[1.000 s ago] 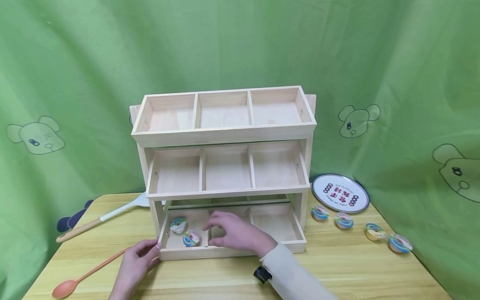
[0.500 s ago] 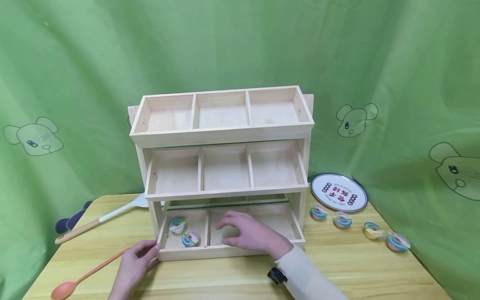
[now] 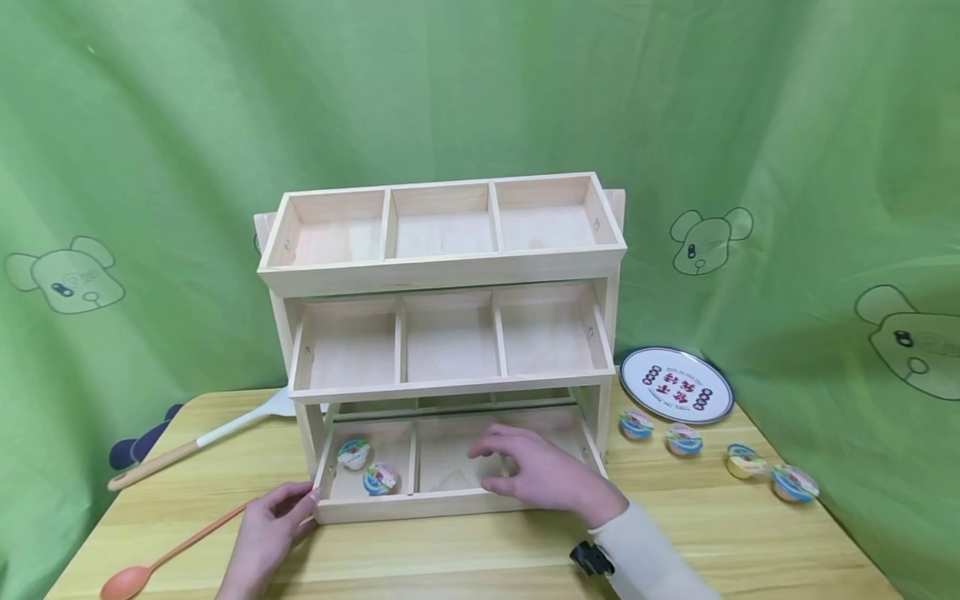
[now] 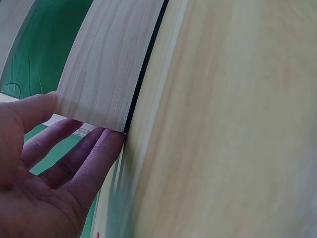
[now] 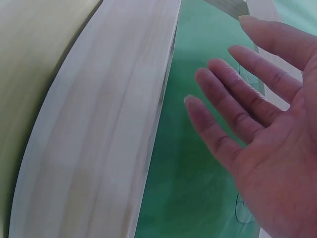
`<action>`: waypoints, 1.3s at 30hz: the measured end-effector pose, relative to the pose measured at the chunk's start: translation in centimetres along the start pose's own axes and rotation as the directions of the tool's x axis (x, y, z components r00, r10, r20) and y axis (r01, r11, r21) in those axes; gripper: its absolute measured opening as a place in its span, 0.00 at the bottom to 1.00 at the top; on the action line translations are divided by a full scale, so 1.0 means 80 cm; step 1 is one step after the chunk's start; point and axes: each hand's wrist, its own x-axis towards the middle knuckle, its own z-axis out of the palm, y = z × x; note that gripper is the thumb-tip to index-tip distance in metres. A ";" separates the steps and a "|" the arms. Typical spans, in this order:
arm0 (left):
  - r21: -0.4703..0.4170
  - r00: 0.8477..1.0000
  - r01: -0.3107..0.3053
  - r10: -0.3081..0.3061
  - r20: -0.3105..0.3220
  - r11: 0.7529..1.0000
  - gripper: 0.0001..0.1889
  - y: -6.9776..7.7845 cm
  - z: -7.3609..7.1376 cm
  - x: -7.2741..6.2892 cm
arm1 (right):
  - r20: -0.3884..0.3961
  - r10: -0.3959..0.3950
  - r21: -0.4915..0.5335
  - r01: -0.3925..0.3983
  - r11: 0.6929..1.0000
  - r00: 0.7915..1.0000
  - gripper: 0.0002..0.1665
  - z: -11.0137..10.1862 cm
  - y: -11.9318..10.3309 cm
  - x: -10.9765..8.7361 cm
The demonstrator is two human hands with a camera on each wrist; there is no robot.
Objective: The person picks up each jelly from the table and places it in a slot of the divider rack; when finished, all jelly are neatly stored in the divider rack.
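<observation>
A three-tier wooden rack (image 3: 442, 267) stands on the table, each tray split into compartments. Two small jelly cups (image 3: 381, 478) lie in the left compartment of its bottom tray (image 3: 375, 509). At that tray's front left corner, my left hand (image 3: 268, 529) holds on; in the left wrist view the thumb touches the upper corner of the front board (image 4: 104, 64) and fingertips meet its end. Over the right part of the bottom tray hovers my right hand (image 3: 547, 475), fingers spread and slightly bent, with nothing in it. The right wrist view shows its bare palm (image 5: 282, 173).
Several more jelly cups, one a yellow cup (image 3: 745, 461), lie on the table to the right. Behind them is a round white plate (image 3: 677, 385) with red writing. On the left lie an orange spoon (image 3: 127, 582) and a spatula (image 3: 161, 463) with a wooden handle.
My right hand has moved to the right over the bottom tray, away from the two jelly cups. The left hand has stayed at the tray's corner.
</observation>
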 end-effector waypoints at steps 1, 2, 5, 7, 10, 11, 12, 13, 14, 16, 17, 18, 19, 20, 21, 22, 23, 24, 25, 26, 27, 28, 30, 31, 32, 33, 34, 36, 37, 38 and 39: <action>0.002 1.000 -0.001 0.001 0.000 1.000 0.16 0.000 0.000 0.000 | -0.004 -0.001 0.002 0.001 1.000 1.000 0.22 -0.002 0.001 -0.002; 0.003 1.000 -0.002 0.002 0.000 1.000 0.16 0.000 0.000 0.000 | -0.008 0.004 0.003 -0.004 1.000 1.000 0.22 -0.003 0.003 -0.005; 0.008 1.000 -0.002 0.002 0.001 1.000 0.17 0.000 -0.001 -0.001 | -0.022 0.017 0.006 -0.017 1.000 1.000 0.23 -0.005 0.008 -0.011; 0.009 1.000 -0.001 0.001 0.002 1.000 0.17 0.001 -0.001 0.000 | -0.027 0.022 0.005 -0.022 1.000 0.999 0.24 -0.007 0.011 -0.015; 0.006 1.000 0.002 -0.002 0.005 1.000 0.16 0.001 0.000 0.000 | -0.031 0.022 0.000 -0.022 1.000 0.999 0.24 -0.009 0.017 -0.019; 0.005 1.000 0.003 -0.003 0.005 1.000 0.16 0.001 0.000 0.000 | -0.032 0.019 0.002 -0.019 1.000 0.999 0.24 -0.010 0.018 -0.021; 0.004 1.000 0.004 -0.004 0.005 1.000 0.16 0.002 0.000 0.000 | -0.034 0.018 0.005 -0.018 1.000 0.999 0.24 -0.011 0.019 -0.022; 0.003 1.000 0.004 -0.004 0.005 1.000 0.16 0.002 0.000 0.000 | -0.035 0.020 0.004 -0.020 1.000 0.999 0.24 -0.012 0.020 -0.024; 0.003 1.000 0.004 -0.004 0.005 1.000 0.16 0.003 0.000 0.000 | -0.038 0.019 0.010 -0.019 1.000 0.999 0.24 -0.013 0.021 -0.026; 0.005 1.000 0.003 -0.003 0.003 1.000 0.17 0.004 0.001 0.000 | -0.049 0.023 0.016 -0.022 1.000 0.999 0.24 -0.016 0.023 -0.029; 0.004 1.000 0.003 -0.003 0.003 1.000 0.17 0.004 0.001 0.000 | -0.055 0.026 0.012 -0.026 1.000 0.998 0.24 -0.018 0.024 -0.031; 0.004 1.000 0.003 -0.003 0.003 1.000 0.16 0.004 0.001 0.000 | -0.059 0.030 0.010 -0.030 1.000 0.998 0.24 -0.020 0.026 -0.033; 0.004 1.000 0.003 -0.003 0.004 1.000 0.16 0.004 0.001 0.000 | -0.062 0.037 0.010 -0.036 0.999 0.997 0.25 -0.021 0.027 -0.035; 0.004 1.000 0.003 -0.003 0.004 1.000 0.16 0.003 0.001 0.000 | -0.063 0.042 0.012 -0.041 0.999 0.997 0.25 -0.022 0.028 -0.036; 0.003 1.000 0.003 -0.003 0.005 1.000 0.16 0.003 0.001 0.000 | -0.064 0.048 0.011 -0.048 0.999 0.997 0.25 -0.023 0.030 -0.038; 0.002 1.000 0.003 -0.003 0.005 1.000 0.16 0.002 0.001 0.000 | -0.064 0.054 0.010 -0.053 0.999 0.997 0.26 -0.024 0.032 -0.039; 0.000 1.000 0.004 -0.004 0.007 1.000 0.16 0.002 0.000 0.000 | -0.063 0.057 0.008 -0.056 0.998 0.996 0.26 -0.024 0.033 -0.040; 0.000 1.000 0.003 -0.003 0.007 1.000 0.16 0.001 0.000 0.000 | -0.062 0.059 0.009 -0.059 0.998 0.996 0.26 -0.024 0.034 -0.041; 0.000 1.000 0.004 -0.004 0.008 1.000 0.16 0.000 0.000 0.000 | -0.064 0.058 0.007 -0.058 0.998 0.996 0.26 -0.024 0.036 -0.042; -0.003 1.000 0.005 -0.005 0.010 1.000 0.16 0.000 0.000 0.000 | -0.065 0.058 0.006 -0.057 0.998 0.996 0.25 -0.024 0.037 -0.044; -0.003 1.000 0.006 -0.006 0.012 1.000 0.16 -0.001 0.000 0.000 | -0.067 0.058 0.006 -0.058 0.998 0.996 0.25 -0.024 0.038 -0.045; -0.004 1.000 0.006 -0.006 0.012 1.000 0.16 -0.001 0.000 0.000 | -0.069 0.056 0.005 -0.056 0.998 0.996 0.25 -0.024 0.039 -0.046; -0.006 1.000 0.005 -0.005 0.013 1.000 0.17 -0.001 -0.001 0.000 | -0.074 0.062 0.001 -0.062 0.998 0.995 0.24 -0.024 0.041 -0.050; -0.007 1.000 0.005 -0.005 0.014 1.000 0.17 -0.001 -0.001 0.000 | -0.077 0.064 0.002 -0.064 0.998 0.995 0.24 -0.025 0.042 -0.052; -0.008 1.000 0.004 -0.003 0.014 1.000 0.17 -0.001 -0.001 0.000 | -0.079 0.070 0.007 -0.069 0.998 0.994 0.24 -0.026 0.043 -0.054; -0.007 1.000 0.003 -0.002 0.013 1.000 0.17 -0.001 -0.001 0.000 | -0.082 0.071 0.006 -0.071 0.997 0.994 0.24 -0.026 0.044 -0.056; -0.007 1.000 0.002 -0.002 0.012 1.000 0.17 -0.001 -0.001 0.000 | -0.087 0.070 0.004 -0.070 0.998 0.994 0.24 -0.027 0.045 -0.057; -0.008 1.000 0.003 -0.003 0.011 1.000 0.17 0.000 -0.001 0.000 | -0.096 0.070 0.000 -0.070 0.998 0.993 0.23 -0.029 0.047 -0.061; -0.007 1.000 0.004 -0.004 0.011 1.000 0.17 0.000 -0.001 0.000 | -0.101 0.070 -0.003 -0.070 0.998 0.992 0.23 -0.030 0.049 -0.063; -0.006 1.000 0.005 -0.005 0.010 1.000 0.17 0.000 -0.001 0.001 | -0.105 0.069 -0.007 -0.070 0.997 0.992 0.23 -0.031 0.050 -0.065; -0.006 1.000 0.006 -0.006 0.008 1.000 0.17 0.000 -0.001 0.001 | -0.109 0.070 -0.010 -0.071 0.997 0.992 0.23 -0.032 0.052 -0.067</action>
